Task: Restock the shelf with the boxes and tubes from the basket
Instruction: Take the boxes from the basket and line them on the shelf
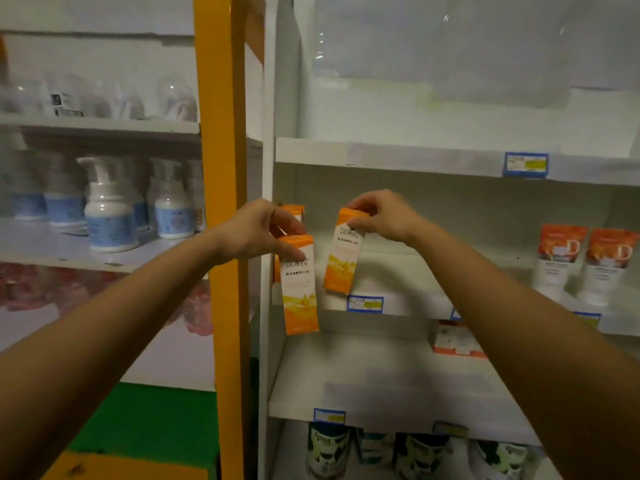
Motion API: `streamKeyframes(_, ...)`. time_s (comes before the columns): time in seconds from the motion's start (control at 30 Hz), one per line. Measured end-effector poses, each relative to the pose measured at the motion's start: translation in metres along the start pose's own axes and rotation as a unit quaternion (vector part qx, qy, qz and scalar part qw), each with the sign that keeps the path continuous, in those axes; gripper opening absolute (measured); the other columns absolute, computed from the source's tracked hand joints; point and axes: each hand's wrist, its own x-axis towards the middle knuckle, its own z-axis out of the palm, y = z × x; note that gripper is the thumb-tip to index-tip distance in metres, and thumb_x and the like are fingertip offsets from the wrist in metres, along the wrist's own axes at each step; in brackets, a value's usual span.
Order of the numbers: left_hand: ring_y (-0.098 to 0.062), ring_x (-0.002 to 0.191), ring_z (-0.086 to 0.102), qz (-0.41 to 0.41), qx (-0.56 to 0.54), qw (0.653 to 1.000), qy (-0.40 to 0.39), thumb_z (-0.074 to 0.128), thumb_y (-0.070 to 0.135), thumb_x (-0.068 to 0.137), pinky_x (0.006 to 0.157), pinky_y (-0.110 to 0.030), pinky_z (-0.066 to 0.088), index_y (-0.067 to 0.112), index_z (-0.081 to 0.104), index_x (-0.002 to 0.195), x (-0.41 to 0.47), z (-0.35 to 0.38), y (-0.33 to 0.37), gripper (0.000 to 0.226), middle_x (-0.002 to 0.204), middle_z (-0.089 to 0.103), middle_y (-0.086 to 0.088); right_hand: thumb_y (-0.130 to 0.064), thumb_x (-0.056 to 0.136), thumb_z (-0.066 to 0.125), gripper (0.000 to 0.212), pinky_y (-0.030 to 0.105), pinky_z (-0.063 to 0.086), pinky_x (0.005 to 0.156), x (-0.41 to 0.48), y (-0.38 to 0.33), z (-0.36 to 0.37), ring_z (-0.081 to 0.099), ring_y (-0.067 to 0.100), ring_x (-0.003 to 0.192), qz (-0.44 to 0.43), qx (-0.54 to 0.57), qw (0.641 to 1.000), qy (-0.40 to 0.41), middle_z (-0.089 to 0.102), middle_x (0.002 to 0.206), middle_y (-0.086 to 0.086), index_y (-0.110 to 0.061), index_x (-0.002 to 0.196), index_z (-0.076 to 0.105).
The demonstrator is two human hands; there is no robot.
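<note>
My left hand (256,233) grips an orange box (300,289), my right hand (381,214) pinches a second box (342,258); next I should stand both on the shelf (415,275).

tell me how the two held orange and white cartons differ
The left orange and white carton, in the left hand, hangs lower, its bottom below the white shelf edge; the right orange and white carton, in the right hand, ends at about that edge. The left one is nearly upright; the right one leans. Both are gripped at the top.
</note>
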Motion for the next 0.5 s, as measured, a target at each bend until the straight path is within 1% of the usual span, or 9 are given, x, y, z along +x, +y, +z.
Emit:
streamKeyframes(0.13,-0.021,0.106,0.062,0.0,-0.003,1.0,0.009,0.071,0.01,0.077,0.085,-0.031,0.055,0.006,0.064,0.111,0.01,-0.009,-0.006,0.035,0.11,0.065,-0.005,-0.013,0.084,0.065,0.039,0.03,0.043,0.094,0.023,0.0,0.018,0.056,0.025,0.115,0.013,-0.006,1.0,0.009,0.062,0.124,0.014,-0.005,0.121,0.06)
streamKeyframes(0.23,-0.023,0.108,0.061,-0.006,0.005,1.0,0.02,0.07,0.011,0.077,0.088,-0.036,0.055,0.007,0.064,0.112,0.016,-0.015,-0.011,0.036,0.114,0.064,-0.007,-0.013,0.085,0.064,0.038,0.028,0.042,0.093,0.037,0.0,0.025,0.056,0.026,0.116,0.017,-0.009,1.0,0.012,0.061,0.125,0.015,-0.003,0.121,0.059)
streamKeyframes(0.4,-0.022,0.106,0.062,-0.006,0.008,0.999,0.036,0.07,0.011,0.078,0.083,-0.031,0.055,0.006,0.064,0.113,0.023,-0.02,-0.016,0.036,0.107,0.064,-0.004,-0.014,0.087,0.062,0.038,0.03,0.042,0.096,0.055,0.0,0.038,0.056,0.025,0.117,0.021,-0.015,1.0,-0.01,0.061,0.126,0.014,-0.005,0.123,0.058)
streamKeyframes(0.5,-0.023,0.106,0.062,-0.007,0.007,0.999,0.041,0.069,0.011,0.078,0.083,-0.032,0.055,0.006,0.063,0.113,0.026,-0.021,-0.017,0.036,0.109,0.065,-0.006,-0.014,0.09,0.057,0.038,0.032,0.042,0.099,0.059,0.003,0.05,0.054,0.026,0.12,0.014,-0.009,1.0,-0.013,0.058,0.13,0.014,-0.007,0.127,0.055)
